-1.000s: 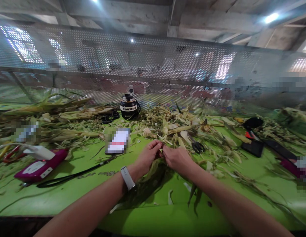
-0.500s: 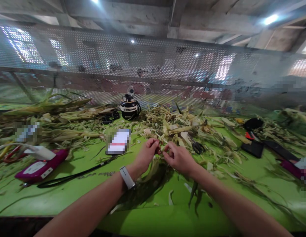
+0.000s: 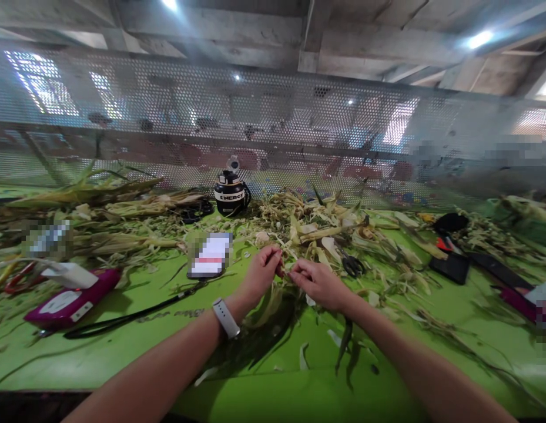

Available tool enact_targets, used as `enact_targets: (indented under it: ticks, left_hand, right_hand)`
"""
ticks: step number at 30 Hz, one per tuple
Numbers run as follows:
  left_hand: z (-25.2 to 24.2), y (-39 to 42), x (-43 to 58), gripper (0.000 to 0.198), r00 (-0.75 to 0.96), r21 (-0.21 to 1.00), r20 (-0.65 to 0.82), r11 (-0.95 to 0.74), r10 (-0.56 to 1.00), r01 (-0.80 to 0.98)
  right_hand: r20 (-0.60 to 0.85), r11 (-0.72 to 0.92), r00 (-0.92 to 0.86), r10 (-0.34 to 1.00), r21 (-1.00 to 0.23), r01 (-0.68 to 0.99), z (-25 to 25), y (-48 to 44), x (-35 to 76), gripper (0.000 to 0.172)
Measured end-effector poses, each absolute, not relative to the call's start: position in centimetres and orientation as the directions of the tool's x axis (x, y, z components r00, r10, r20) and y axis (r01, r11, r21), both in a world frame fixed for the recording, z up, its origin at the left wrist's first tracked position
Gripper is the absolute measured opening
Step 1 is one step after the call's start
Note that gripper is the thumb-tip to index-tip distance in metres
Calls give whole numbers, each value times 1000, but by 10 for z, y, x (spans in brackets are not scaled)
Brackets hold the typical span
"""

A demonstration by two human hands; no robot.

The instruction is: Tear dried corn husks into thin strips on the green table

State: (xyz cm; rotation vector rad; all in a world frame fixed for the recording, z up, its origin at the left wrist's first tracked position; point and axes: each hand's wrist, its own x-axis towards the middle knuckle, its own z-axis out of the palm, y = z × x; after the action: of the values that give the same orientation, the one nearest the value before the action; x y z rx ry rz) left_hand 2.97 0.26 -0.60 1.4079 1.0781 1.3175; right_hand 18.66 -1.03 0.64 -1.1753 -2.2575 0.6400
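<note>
My left hand (image 3: 260, 275) is closed in a pinch, with a white watch band on its wrist. Close beside it, my right hand (image 3: 315, 282) pinches with thumb and fingertips. A small piece between the two sets of fingertips is too fine to make out. Beneath the hands hangs or lies a pale green corn husk (image 3: 269, 305), partly hidden by them. Just beyond is a heap of dry husks (image 3: 317, 232). Black-handled scissors (image 3: 353, 264) lie to the right of my right hand.
A phone (image 3: 211, 255) with a black strap lies to the left, near a purple power strip (image 3: 74, 296). A black bottle (image 3: 230, 197) stands at the back before a perforated metal screen (image 3: 277, 135). Husks spread over the green table (image 3: 281, 393); a dark flat object (image 3: 450, 267) lies right.
My right fingers have closed in from a looser curl to a tighter pinch beside the left fingertips. My left hand stays almost where it was.
</note>
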Motion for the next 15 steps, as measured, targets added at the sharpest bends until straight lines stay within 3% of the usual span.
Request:
enact_targets:
  ticks: [6, 15]
  left_hand:
    - [-3, 2, 28, 18, 88, 954, 271, -279, 959, 104]
    - [-9, 7, 26, 17, 78, 969, 232, -237, 970, 67]
  right_hand:
    - [238, 525, -505, 830, -640, 561, 10, -13, 188, 13]
    - [321, 565, -472, 821, -581, 586, 14, -13, 191, 16]
